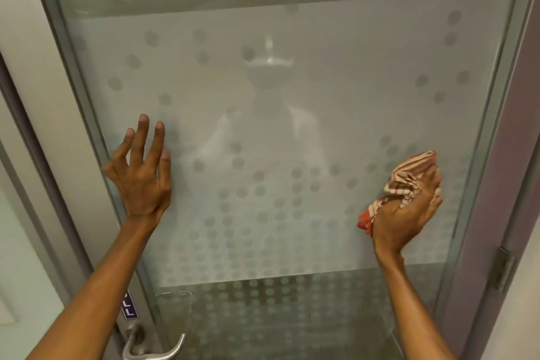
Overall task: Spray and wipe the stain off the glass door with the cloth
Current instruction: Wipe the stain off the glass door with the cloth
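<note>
Filling most of the view, glass door (292, 126) carries a frosted panel with a dot pattern; no stain can be made out on it. Left hand (140, 175) is raised near the door's left edge, fingers spread apart, holding nothing; contact with the glass cannot be confirmed. Right hand (409, 213) is closed around a bunched red-and-cream striped cloth (409, 181), held against the glass. Below the left forearm, metal lever handle (152, 351).

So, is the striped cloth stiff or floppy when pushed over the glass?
Probably floppy: the cloth lies bunched in folds in the right hand. It looks light for its size. It may slide easily on the glass door, which seems smooth.
</note>
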The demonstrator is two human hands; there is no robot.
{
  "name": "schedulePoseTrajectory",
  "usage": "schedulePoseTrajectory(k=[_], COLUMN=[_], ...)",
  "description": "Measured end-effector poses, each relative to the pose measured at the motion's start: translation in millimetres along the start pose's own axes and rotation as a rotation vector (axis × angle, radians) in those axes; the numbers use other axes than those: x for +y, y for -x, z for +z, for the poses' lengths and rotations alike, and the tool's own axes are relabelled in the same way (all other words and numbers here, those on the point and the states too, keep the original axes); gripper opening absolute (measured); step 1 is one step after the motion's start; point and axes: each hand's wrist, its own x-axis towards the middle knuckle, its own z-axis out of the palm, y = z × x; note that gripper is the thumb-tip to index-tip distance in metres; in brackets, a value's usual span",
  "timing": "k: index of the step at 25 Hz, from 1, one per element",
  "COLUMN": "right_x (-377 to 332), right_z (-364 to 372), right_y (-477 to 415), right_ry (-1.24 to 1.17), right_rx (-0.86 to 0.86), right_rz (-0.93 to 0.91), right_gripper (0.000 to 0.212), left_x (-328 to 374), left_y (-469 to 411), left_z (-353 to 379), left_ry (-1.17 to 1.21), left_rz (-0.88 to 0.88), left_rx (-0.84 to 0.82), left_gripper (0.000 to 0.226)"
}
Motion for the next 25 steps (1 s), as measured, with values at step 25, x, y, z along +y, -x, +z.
schedulePoseTrajectory(k=[25], right_x=[-179], right_z=[75], right_y=[77], right_ry=[-0.05], right_rx=[-0.33], right_rz=[-1.051], right_gripper=[0.07], left_x=[-12], left_y=[-6], left_z=[2], left_ry=[0.103], left_rz=[-0.008], left_rx=[-0.049], left_gripper=[0.055])
